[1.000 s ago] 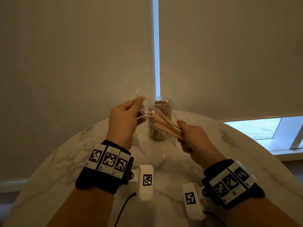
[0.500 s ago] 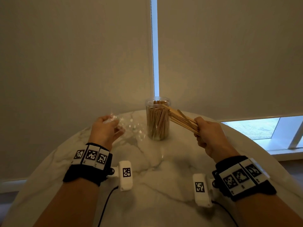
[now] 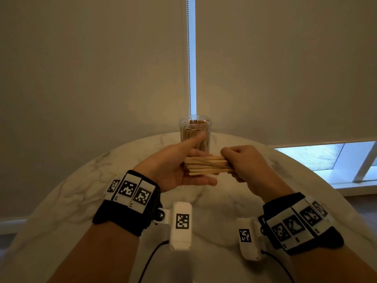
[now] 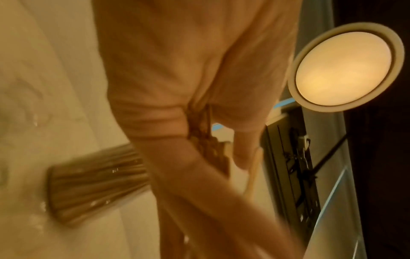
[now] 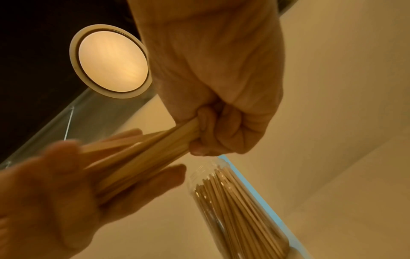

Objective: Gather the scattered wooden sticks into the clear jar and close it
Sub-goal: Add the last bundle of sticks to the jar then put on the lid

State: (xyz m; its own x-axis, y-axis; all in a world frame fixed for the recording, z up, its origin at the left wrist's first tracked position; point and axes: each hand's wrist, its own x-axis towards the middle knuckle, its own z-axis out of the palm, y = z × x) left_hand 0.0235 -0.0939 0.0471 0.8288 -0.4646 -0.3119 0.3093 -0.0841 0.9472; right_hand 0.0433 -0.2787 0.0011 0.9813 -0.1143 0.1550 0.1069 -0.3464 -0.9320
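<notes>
The clear jar (image 3: 195, 131) stands upright at the far side of the table, lidless and packed with wooden sticks. In front of it my right hand (image 3: 241, 162) grips a bundle of wooden sticks (image 3: 206, 165) in a fist, held level and pointing left. My left hand (image 3: 177, 167) is open, with its palm against the bundle's free ends, thumb up and fingers straight under the sticks. The right wrist view shows the fist (image 5: 221, 113) round the bundle (image 5: 142, 157), the left hand (image 5: 55, 184) and the jar (image 5: 239, 201). The left wrist view is blurred; the jar (image 4: 95, 182) shows there.
A round white marble table (image 3: 91, 201) carries the jar. Closed roller blinds with a bead chain (image 3: 189, 58) hang right behind it. A window strip (image 3: 326, 156) shows at the right. A round ceiling lamp (image 5: 111, 61) appears in both wrist views.
My left hand pulled the clear wrapper off, took it to the table's left, then came back open to the stick ends. My right hand brought the bundle from the jar's mouth to level in front.
</notes>
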